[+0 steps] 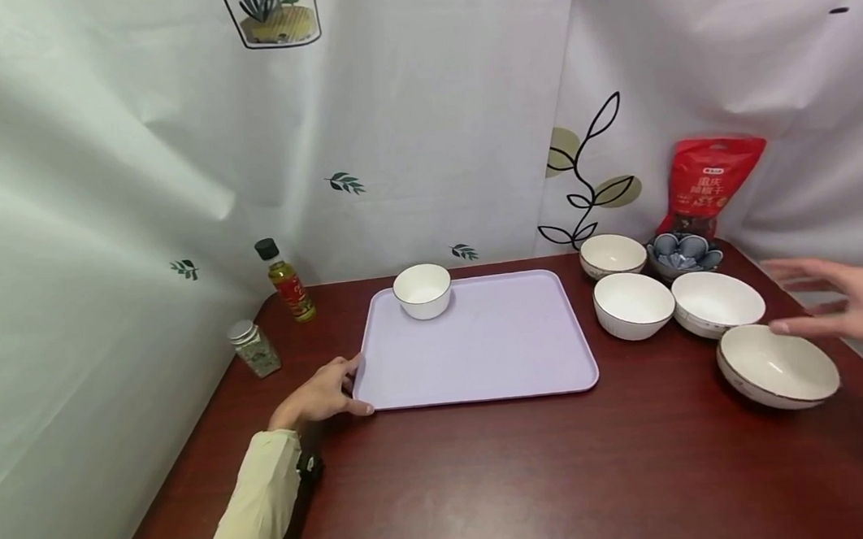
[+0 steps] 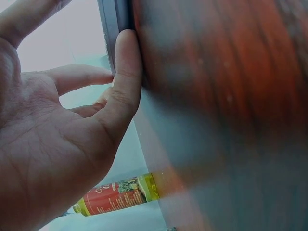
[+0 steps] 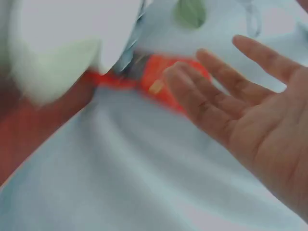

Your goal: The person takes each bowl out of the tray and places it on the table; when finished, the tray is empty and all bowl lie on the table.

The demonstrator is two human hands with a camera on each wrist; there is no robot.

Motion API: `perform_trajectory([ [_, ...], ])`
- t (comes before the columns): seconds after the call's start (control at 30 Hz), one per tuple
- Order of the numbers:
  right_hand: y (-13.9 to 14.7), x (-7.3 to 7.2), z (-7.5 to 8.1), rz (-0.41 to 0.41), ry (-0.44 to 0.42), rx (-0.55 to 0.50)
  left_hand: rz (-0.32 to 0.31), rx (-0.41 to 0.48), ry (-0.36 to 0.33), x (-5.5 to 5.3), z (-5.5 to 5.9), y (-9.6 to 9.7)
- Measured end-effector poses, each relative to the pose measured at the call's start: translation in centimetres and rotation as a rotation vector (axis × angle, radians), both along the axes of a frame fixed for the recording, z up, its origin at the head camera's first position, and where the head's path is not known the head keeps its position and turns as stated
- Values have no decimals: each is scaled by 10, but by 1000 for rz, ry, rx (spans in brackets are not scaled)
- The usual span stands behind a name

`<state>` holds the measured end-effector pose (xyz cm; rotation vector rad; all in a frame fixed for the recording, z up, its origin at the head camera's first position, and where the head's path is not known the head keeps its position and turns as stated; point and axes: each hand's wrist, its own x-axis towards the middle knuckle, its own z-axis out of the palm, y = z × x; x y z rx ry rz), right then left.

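My left hand [image 1: 328,391] rests at the left front corner of a pale lilac tray [image 1: 479,340], thumb at the corner and fingers along its side. In the left wrist view, fingertips of the left hand [image 2: 72,110] touch the tray's dark-looking edge [image 2: 109,29]. A small white bowl [image 1: 422,293] stands on the tray's back left part. Over at the right, my right hand [image 1: 846,301] hovers with spread fingers beside a wide cream bowl [image 1: 777,365], holding nothing. The right wrist view shows the right hand [image 3: 240,96] apart from a blurred white bowl [image 3: 62,53].
Right of the tray, more white bowls [image 1: 633,304] stand close together, with a blue petal-shaped dish [image 1: 683,255] behind. A red food pouch [image 1: 712,181] leans at the back wall. An oil bottle [image 1: 290,285] and a seasoning jar [image 1: 255,349] stand at the left.
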<state>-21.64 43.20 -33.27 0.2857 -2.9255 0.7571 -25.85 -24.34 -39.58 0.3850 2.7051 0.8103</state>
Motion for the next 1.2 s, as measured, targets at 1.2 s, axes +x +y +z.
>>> perform_trajectory([
  [1.2, -390, -172, -63, 65, -421, -798, 18, -3, -9, -3, -2, -3],
])
